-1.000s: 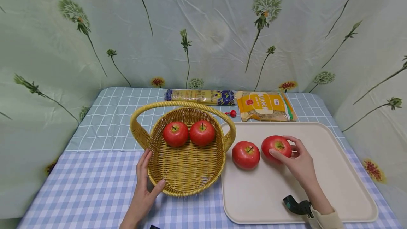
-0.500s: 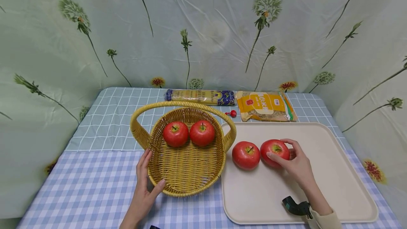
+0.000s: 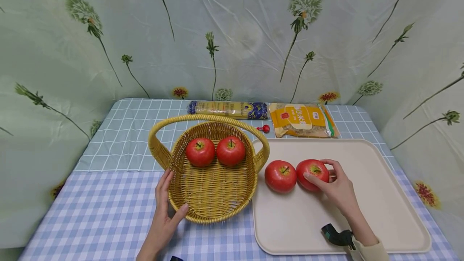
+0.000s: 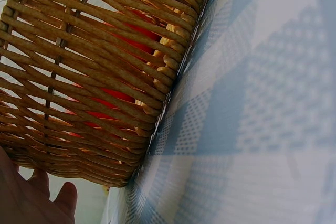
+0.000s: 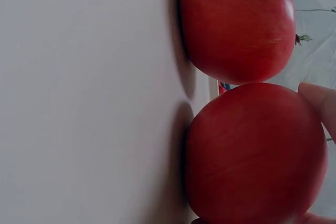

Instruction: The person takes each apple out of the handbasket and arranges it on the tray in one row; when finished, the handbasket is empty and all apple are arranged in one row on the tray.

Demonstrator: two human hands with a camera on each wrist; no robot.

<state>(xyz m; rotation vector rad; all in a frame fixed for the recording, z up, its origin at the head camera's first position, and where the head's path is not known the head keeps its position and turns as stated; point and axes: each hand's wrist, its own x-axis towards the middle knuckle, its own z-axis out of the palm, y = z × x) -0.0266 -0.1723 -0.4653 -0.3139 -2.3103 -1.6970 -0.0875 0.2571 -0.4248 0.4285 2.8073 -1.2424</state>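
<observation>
My left hand [image 3: 163,214] rests against the near left side of a woven basket [image 3: 212,221], its fingers fairly straight along the wall and its thumb at the front rim. Two red apples sit at the back inside the basket, a left apple [image 3: 200,152] and a right apple [image 3: 230,151]. On the beige tray [image 3: 362,228], my right hand [image 3: 340,188] holds a red apple [image 3: 312,168] between thumb and fingers. Another apple [image 5: 239,24] lies close to its left. In the right wrist view, the held apple [image 5: 254,156] appears to stand on the tray.
Behind the basket lies a blue-ended pasta packet [image 3: 228,110]. Beside it is an orange-and-clear food bag [image 3: 303,121], and a small red item [image 3: 266,129] is near the tray's back corner. The basket's tall handle [image 3: 208,118] arches over it.
My right hand has shifted slightly left and toward me with its apple, which now sits closer to the other tray apple. The left hand and basket have stayed in place.
</observation>
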